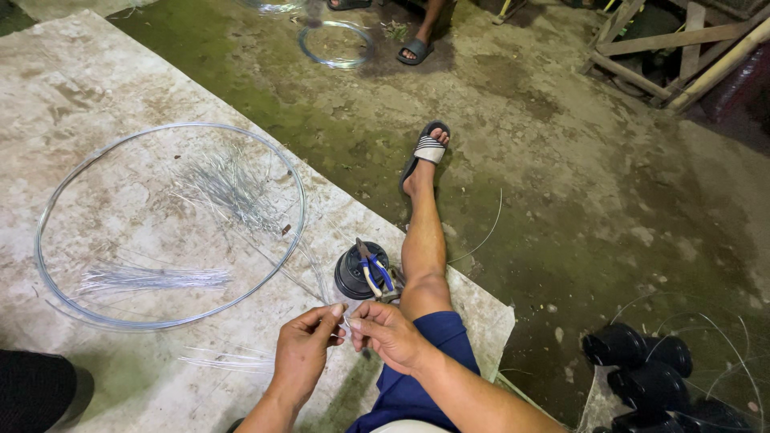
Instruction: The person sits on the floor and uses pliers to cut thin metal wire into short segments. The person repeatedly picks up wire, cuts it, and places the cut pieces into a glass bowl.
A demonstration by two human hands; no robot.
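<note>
Steel wire, thin and silvery, pinched between both sets of fingertips down at 6 o'clock: left hand [301, 353] and right hand [387, 333] each clenched on the same short wire piece [346, 322], thumbs nearly touching. Hard to tell how the piece is bent, too fine.

Just above the hands at 12 o'clock, a black round container [358, 273] standing on the slab, with blue-handled pliers [374, 269] lying across its top. Contents hidden under the pliers.

Out at 9 to 10 o'clock, a big wire hoop [168, 224] lying flat on the concrete slab [96, 88], ringing two heaps of cut wire lengths [233, 188]. A few more loose strands just left of the left hand.

Slab edge running diagonally from 12 down to 4 o'clock, right by the bent knee; bare leg and striped sandal [427, 148] stretched past it onto mossy ground [561, 184]. Plenty of open slab between hoop and hands. Black fittings [642, 369] piled at 4 o'clock, well apart. Smaller wire ring [337, 44] near another person's sandalled foot up top.
</note>
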